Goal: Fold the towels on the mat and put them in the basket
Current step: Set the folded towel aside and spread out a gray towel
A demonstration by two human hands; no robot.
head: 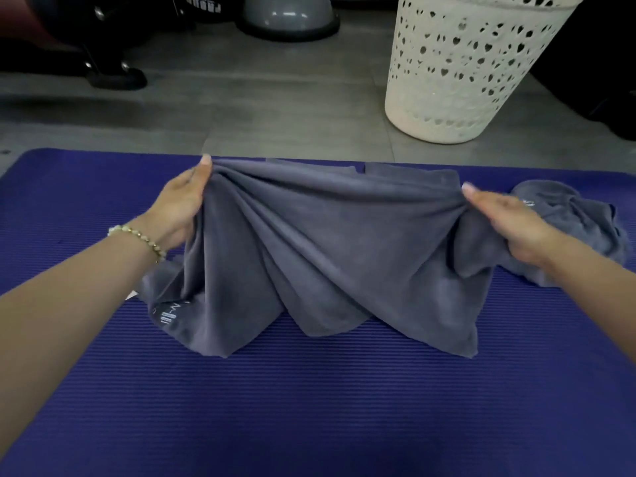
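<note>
The towel is a grey, soft cloth held above the middle of the mat, its lower hem trailing on the mat surface. It hangs in deep diagonal folds between the two grip points, which indicates a limp, light fabric with no stiffness of its own. The surface looks matte and plush, so slipping from a pinch grip is judged unlikely.

The left hand is closed on the towel's upper left edge; the right hand is closed on the upper right edge. Fabric is bunched in both grips. For a clean fold, take hold at the corners, not mid-edge, and tension the top hem until the folds flatten.

A second towel lies crumpled near the mat's right edge, just beside the right hand. More grey cloth lies flat at the far edge behind the held towel. The basket, white and perforated, stands on the floor beyond the far right corner.
</note>
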